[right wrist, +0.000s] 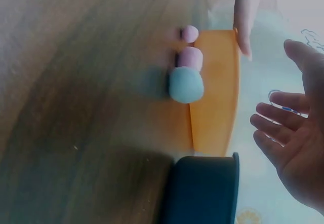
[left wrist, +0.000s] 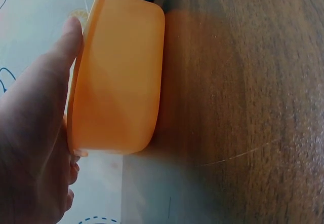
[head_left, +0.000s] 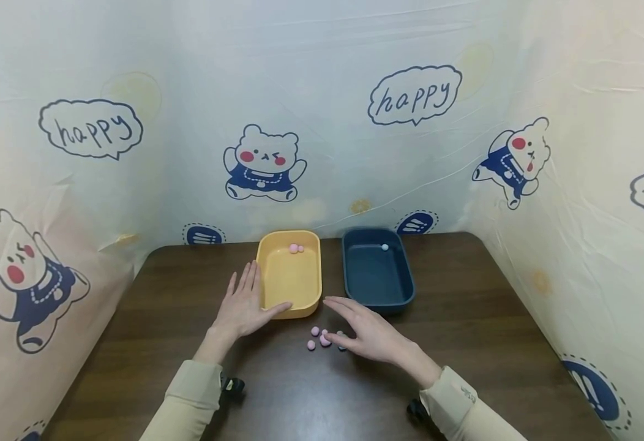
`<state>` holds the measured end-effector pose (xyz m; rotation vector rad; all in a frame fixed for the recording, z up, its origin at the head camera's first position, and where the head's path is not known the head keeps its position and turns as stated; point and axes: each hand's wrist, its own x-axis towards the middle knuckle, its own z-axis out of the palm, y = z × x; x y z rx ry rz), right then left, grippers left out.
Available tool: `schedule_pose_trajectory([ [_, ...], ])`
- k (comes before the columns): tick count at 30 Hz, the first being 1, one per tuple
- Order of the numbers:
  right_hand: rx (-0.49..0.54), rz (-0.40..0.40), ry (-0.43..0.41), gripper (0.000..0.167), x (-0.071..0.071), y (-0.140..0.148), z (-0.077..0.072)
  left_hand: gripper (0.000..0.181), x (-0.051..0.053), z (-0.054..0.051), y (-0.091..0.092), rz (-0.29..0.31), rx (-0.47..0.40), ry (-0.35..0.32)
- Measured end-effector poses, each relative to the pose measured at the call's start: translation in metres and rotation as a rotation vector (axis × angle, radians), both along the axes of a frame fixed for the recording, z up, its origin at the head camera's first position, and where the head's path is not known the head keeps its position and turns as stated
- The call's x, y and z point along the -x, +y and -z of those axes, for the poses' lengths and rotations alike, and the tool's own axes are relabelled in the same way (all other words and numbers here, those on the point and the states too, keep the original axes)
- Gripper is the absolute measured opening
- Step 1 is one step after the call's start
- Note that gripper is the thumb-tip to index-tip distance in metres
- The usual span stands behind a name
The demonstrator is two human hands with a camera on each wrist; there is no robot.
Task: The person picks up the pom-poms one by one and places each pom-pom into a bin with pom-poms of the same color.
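Observation:
My left hand lies along the left side of a yellow tray, fingers extended, thumb reaching over the near rim. In the left wrist view the thumb lies against the rim of the tray. My right hand hovers with spread fingers and an empty palm, just in front of a dark blue tray. Below and left of it, a small group of pink balls sits on the table. One light blue ball is among them, partly hidden by the right hand in the head view.
Two pink balls lie at the yellow tray's far end. A pale blue ball lies at the far end of the blue tray. Both trays stand near the brown table's back edge, close to a printed curtain.

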<state>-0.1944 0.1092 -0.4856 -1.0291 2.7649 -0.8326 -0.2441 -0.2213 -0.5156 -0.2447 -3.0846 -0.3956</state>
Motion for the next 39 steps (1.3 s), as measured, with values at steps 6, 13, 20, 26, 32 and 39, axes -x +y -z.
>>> schedule_pose_trajectory([
  [6, 0.006, -0.041, -0.003, 0.050, 0.000, -0.002, 0.009, 0.138, 0.000, 0.002, 0.000, -0.005, -0.020, 0.001],
  [13, 0.003, -0.050, -0.046, 0.040, 0.001, -0.002, 0.018, 0.139, 0.001, 0.005, 0.001, -0.014, -0.025, 0.000],
  [20, 0.050, -0.076, -0.075, 0.041, 0.003, -0.001, 0.029, 0.139, 0.002, 0.006, 0.001, -0.009, -0.023, -0.005],
  [26, 0.105, -0.073, -0.115, 0.046, 0.006, -0.002, 0.041, 0.139, 0.001, 0.004, 0.000, -0.007, -0.018, 0.000],
  [32, 0.138, -0.048, -0.114, 0.040, 0.007, -0.003, 0.050, 0.138, 0.002, 0.003, 0.001, -0.004, -0.022, -0.004],
  [39, 0.180, -0.039, -0.095, 0.032, 0.008, -0.005, 0.054, 0.139, 0.002, 0.003, 0.001, -0.010, -0.030, -0.013],
])
